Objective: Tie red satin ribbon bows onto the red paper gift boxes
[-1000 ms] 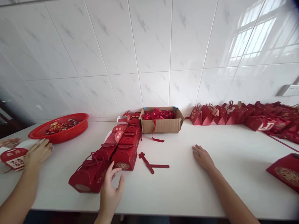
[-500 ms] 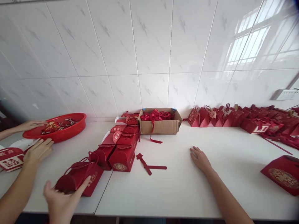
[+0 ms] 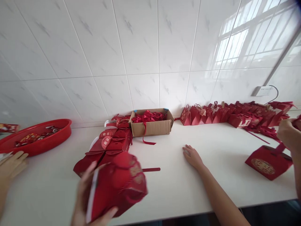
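My left hand (image 3: 81,201), in the lower left of the head view, grips a red paper gift box (image 3: 115,185) by its near end, thumb below. The box is tilted in the air and blurred by motion, with gold print on its far side. My right hand (image 3: 192,158) rests palm down on the white table (image 3: 169,188), its fingers stretched out and holding nothing. Between the hands, a flat dark red strap (image 3: 151,169) lies on the table, its left part hidden behind the lifted box. Several more red gift boxes (image 3: 119,144) stand in rows beyond my left hand.
A cardboard box (image 3: 152,128) of red ribbons stands by the tiled wall. On the left, another person's hand (image 3: 14,166) is near a red tub (image 3: 58,139) of wrapped sweets. Rightward are lined-up red boxes (image 3: 207,115), another red box (image 3: 268,163) and a person's hand (image 3: 288,131).
My left hand has lifted the red gift box off the table and carried it right, tilting it. My right hand stays on the table. The view has turned right, bringing another person's hand into sight.
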The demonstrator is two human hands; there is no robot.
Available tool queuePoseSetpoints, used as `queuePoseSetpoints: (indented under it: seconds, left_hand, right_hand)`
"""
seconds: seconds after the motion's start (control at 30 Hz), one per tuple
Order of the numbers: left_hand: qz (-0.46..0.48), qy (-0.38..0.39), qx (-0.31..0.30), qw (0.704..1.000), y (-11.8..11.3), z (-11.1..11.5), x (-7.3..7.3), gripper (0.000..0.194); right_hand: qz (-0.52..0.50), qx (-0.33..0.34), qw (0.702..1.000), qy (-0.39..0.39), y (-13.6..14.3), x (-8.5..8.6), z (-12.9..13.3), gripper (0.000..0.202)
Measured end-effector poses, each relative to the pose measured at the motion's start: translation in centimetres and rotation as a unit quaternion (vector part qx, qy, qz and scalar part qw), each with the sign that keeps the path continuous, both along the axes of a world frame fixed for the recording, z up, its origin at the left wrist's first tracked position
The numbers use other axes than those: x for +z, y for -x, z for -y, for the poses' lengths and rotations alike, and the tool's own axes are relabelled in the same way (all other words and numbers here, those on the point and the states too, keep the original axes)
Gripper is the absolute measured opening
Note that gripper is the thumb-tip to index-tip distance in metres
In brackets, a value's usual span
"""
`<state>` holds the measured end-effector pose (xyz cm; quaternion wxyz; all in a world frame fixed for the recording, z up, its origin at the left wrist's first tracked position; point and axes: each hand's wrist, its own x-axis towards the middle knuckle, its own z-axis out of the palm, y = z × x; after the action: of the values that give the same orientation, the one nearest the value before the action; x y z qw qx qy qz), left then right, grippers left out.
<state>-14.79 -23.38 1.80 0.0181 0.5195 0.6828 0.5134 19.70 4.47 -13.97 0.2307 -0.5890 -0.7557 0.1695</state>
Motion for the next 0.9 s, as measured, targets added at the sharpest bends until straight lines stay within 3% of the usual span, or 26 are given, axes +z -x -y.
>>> queuePoseSetpoints:
  seconds: [0.07,0.13,0.17,0.27,0.33,0.4,0.53,0.63,0.8,0.9]
  left_hand:
    - [0.044,-0.007,-0.153,0.987,-2.7,-3.6,0.5,0.103]
    - [0.082,0.009,-0.281,0.956,-4.7,-7.7,-0.4,0.095]
    - [0.085,0.031,-0.31,0.947,-5.4,-9.6,-1.3,0.088]
    - [0.04,0.117,-0.26,0.958,-6.1,-13.7,-4.5,0.059]
    - [0.035,0.151,-0.233,0.96,-6.2,-14.7,-6.2,0.052]
    - [0.039,0.163,-0.235,0.958,-6.4,-14.7,-7.0,0.049]
    - [0.032,0.169,-0.271,0.947,-7.8,-14.0,-6.5,0.04]
    - [0.018,0.169,-0.274,0.946,-8.6,-14.7,-6.0,0.038]
    - [-0.029,0.162,-0.19,0.968,-7.6,-19.1,-6.6,0.032]
    - [-0.076,0.174,-0.167,0.968,-6.4,-22.2,-7.1,0.025]
  right_hand:
    - [-0.007,0.0,1.0,0.002,0.0,0.1,0.0,0.042]
    - [-0.015,0.001,1.0,0.004,0.0,0.2,0.0,0.043]
    - [-0.02,0.003,1.0,0.005,0.0,0.2,0.0,0.043]
    - [-0.037,0.006,0.999,0.008,-0.1,0.4,0.0,0.043]
    - [-0.052,0.013,0.999,0.01,-0.3,0.6,0.0,0.043]
    - [-0.07,0.023,0.997,0.011,-0.4,0.8,0.1,0.046]
    - [-0.121,0.018,0.992,0.019,-0.3,1.3,0.4,0.042]
    - [-0.177,0.004,0.984,0.026,-0.2,1.8,0.5,0.033]
    - [-0.297,-0.014,0.953,0.053,-0.7,3.1,0.9,0.031]
    - [-0.355,0.035,0.927,0.12,-1.2,3.6,1.4,0.044]
